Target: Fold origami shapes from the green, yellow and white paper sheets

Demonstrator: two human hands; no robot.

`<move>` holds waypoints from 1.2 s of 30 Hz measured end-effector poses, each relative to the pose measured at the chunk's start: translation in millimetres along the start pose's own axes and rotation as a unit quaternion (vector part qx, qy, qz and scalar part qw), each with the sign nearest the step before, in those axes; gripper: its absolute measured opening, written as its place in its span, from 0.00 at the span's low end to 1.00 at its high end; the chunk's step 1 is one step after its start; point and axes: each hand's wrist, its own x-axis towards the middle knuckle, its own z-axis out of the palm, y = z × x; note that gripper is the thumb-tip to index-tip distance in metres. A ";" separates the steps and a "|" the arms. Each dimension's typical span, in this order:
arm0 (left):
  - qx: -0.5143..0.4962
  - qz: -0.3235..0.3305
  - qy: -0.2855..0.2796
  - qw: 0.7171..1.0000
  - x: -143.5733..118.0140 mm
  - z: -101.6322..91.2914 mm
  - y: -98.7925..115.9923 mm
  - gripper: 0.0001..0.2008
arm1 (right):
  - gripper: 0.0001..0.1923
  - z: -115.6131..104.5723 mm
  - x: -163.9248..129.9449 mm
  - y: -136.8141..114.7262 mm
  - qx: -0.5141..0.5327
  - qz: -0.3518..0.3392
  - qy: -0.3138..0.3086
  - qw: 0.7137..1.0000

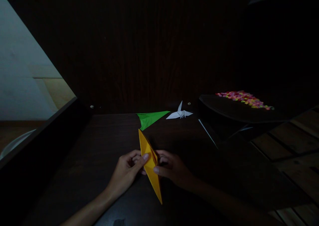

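Both hands meet over a long, narrow folded piece of yellow paper (150, 166) on the dark bench (99, 143). The left hand (126, 172) pinches the paper's left edge, its fingers (145, 157) closed narrowly on a flap, while the right hand (171, 169) closes on the opposite edge with its thumb pressed against the paper's middle. The paper runs as a slim diamond, one point reaching away from the fingers and the other pointing back toward the person, below both wrists. Well beyond the fingers lies a green folded paper (151, 118), and just to its right a finished white paper crane (179, 113). Farther right of the fingers sits a dark tray (224, 111) carrying a heap of small multicoloured pieces (245, 99); what they are is too small to tell. The light is very dim, so a crease could easily land off-line, and uneven pressure from the two pinches could skew the flaps or tear the thin tip. A sliding hand might also flatten the near point against the bench.
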 end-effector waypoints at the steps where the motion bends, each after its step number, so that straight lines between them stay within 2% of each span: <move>1: -0.001 0.001 -0.005 1.000 -0.3 0.3 1.2 0.18 | 0.27 -0.2 0.7 0.3 0.017 -0.004 -0.005 1.000; 7: 0.017 -0.005 -0.038 0.999 -0.3 -1.0 1.2 0.17 | 0.26 -1.6 0.2 1.1 0.035 0.003 -0.008 0.999; 12: 0.034 0.002 -0.037 0.999 1.5 -3.7 -6.4 0.15 | 0.26 -1.8 -1.8 -1.0 0.033 0.008 -0.024 0.999; 16: 0.046 0.007 -0.039 0.998 1.5 -4.5 -7.8 0.14 | 0.24 -1.3 -1.7 -4.6 0.016 -0.017 -0.033 0.999; 20: 0.040 -0.012 -0.061 0.997 -0.8 -3.2 -9.4 0.14 | 0.25 -2.2 -0.8 -1.6 0.017 -0.015 -0.015 1.000; 26: 0.077 -0.036 -0.085 0.993 -4.1 -1.9 -14.3 0.16 | 0.25 -3.1 -0.6 3.3 0.004 0.000 0.045 0.999; 36: 0.048 -0.053 -0.144 0.987 -1.8 -2.8 -24.7 0.20 | 0.18 2.5 -1.1 -0.9 -0.019 -0.028 0.027 0.999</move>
